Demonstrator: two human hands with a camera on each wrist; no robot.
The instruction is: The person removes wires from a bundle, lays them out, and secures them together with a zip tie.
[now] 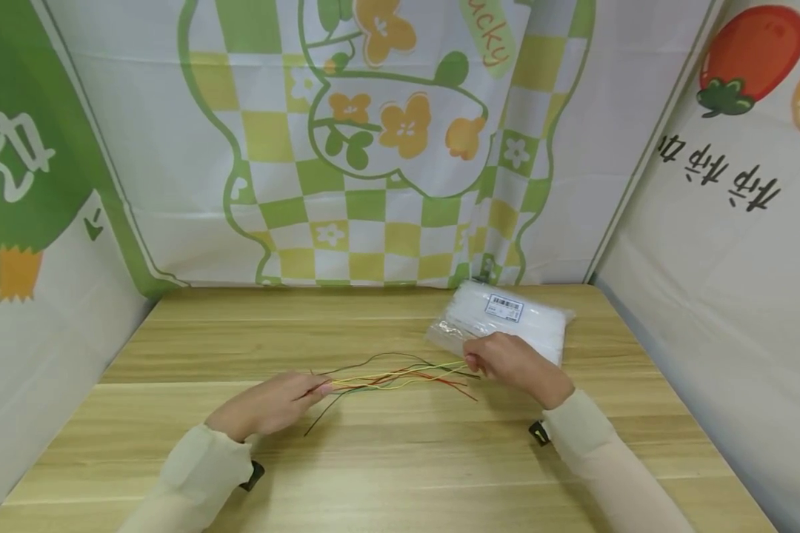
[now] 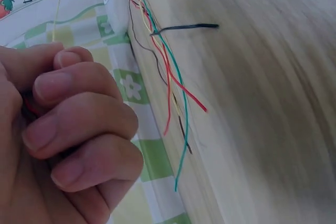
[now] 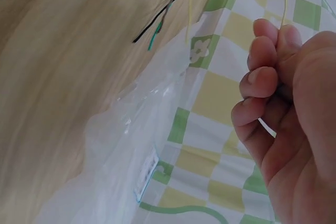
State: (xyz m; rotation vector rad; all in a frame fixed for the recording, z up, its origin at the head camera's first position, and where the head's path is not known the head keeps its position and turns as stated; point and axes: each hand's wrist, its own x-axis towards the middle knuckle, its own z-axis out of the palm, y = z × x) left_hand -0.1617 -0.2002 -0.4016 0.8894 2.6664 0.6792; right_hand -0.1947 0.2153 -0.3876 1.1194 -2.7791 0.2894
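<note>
head view: the left hand (image 1: 276, 403) and the right hand (image 1: 510, 363), fingers curled, pinch a yellow wire (image 3: 285, 4) between them over the worktop (image 1: 373, 466). red, green and dark wires (image 2: 180, 74) stretch loosely below it; whether the left hand grips any of these too, i cannot tell. a clear bag (image 1: 500, 329) of white contents lies just beyond the right hand.

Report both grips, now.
Left grip: closed, pinching a yellow wire; something red and dark also shows inside the fist.
Right grip: closed, also pinching yellow wire.
</note>
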